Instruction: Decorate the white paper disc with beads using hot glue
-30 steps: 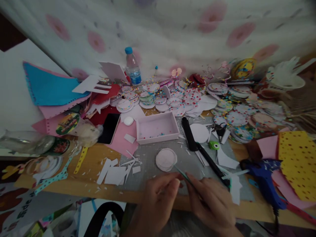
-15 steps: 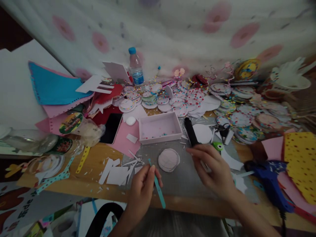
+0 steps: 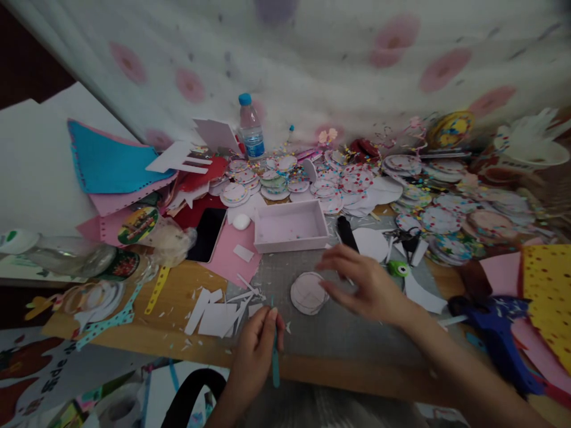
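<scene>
One slim teal strip (image 3: 275, 370) is gripped by the left hand (image 3: 259, 337), lower centre, as the right hand (image 3: 363, 284), fingers open, hovers at the round whitish paper discs (image 3: 307, 293) mid-frame.

Left hand (image 3: 257, 340) and right hand (image 3: 363, 284) are both bare, pretty slim fingers, and the right forearm (image 3: 464, 362) is uncovered too. Bottom edge shows a bit of dark greyish clothing (image 3: 319, 407), kinda streaky, too dim for details tbh.
</scene>
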`<state>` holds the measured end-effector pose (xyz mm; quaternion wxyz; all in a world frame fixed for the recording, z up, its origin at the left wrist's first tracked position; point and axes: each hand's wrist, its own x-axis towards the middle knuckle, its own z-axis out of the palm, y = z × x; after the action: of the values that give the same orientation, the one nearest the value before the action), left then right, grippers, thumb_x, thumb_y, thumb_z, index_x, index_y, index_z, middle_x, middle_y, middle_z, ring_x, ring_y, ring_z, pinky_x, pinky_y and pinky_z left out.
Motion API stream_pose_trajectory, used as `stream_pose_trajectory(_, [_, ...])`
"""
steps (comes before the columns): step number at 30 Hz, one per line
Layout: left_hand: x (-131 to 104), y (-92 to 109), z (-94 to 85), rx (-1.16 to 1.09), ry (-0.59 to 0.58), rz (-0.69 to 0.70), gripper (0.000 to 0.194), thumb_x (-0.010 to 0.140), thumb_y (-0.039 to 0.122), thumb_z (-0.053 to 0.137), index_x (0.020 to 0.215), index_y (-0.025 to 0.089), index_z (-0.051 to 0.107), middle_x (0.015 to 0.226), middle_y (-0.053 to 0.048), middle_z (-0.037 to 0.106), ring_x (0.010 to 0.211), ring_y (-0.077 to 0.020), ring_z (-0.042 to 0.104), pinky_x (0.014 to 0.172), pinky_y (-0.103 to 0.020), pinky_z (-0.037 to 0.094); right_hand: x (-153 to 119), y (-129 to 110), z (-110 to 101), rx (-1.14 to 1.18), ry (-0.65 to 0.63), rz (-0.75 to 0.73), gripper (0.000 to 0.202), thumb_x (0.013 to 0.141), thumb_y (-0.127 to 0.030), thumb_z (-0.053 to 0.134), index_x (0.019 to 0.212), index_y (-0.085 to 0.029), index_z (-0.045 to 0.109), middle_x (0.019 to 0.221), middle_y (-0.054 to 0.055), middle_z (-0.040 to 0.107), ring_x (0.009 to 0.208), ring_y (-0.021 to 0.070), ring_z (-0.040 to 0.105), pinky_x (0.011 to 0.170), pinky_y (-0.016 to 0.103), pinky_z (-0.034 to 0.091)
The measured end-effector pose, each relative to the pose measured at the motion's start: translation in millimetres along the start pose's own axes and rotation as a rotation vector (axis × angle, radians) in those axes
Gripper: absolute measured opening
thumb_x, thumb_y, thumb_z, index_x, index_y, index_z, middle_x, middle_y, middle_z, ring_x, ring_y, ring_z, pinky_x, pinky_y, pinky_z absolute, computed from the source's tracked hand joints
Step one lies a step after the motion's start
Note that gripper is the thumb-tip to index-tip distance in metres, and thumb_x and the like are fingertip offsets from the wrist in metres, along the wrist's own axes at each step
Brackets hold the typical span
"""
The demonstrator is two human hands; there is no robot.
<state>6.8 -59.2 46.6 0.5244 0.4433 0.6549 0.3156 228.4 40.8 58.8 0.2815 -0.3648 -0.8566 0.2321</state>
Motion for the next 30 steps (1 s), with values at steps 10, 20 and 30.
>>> stream_pose_trajectory(10, [5.5, 7.9, 5.2, -0.008, -0.114, 0.088, 0.043, 0.094, 0.053, 0.038, 0.071, 0.019, 0.050, 0.054, 0.004, 0.047, 0.053, -0.0122, 0.046, 0.055, -0.023, 0.036, -50.7, 5.1, 37.6, -0.173, -0.196, -0.027, 0.024, 0.097, -0.017, 0.041, 0.104, -0.017, 0.064, 0.099, 0.009, 0.066, 0.087, 0.0184, 0.064, 0.075, 0.031, 0.052])
stream_pose_trajectory(20, [2.8, 14.6, 9.4, 0.014, -0.113, 0.111, 0.041, 0.094, 0.050, 0.037, 0.070, 0.020, 0.049, 0.053, 0.005, 0.045, 0.051, -0.0122, 0.044, 0.055, -0.024, 0.035, -22.9, 0.2, 26.2, -0.148, -0.178, -0.034, 0.009, 0.089, -0.022, 0.058, 0.095, -0.018, 0.064, 0.088, 0.005, 0.066, 0.077, 0.0162, 0.061, 0.066, 0.025, 0.043])
stream_pose_trajectory(30, [5.6, 16.9, 11.4, 0.019, -0.117, 0.129, 0.038, 0.095, 0.046, 0.038, 0.070, 0.019, 0.050, 0.052, 0.005, 0.046, 0.051, -0.0116, 0.044, 0.054, -0.023, 0.034, -10.3, 6.6, 34.5, -0.277, -0.204, 0.041, 0.017, 0.094, -0.021, 0.049, 0.085, -0.019, 0.064, 0.084, 0.003, 0.066, 0.068, 0.0128, 0.063, 0.057, 0.022, 0.039])
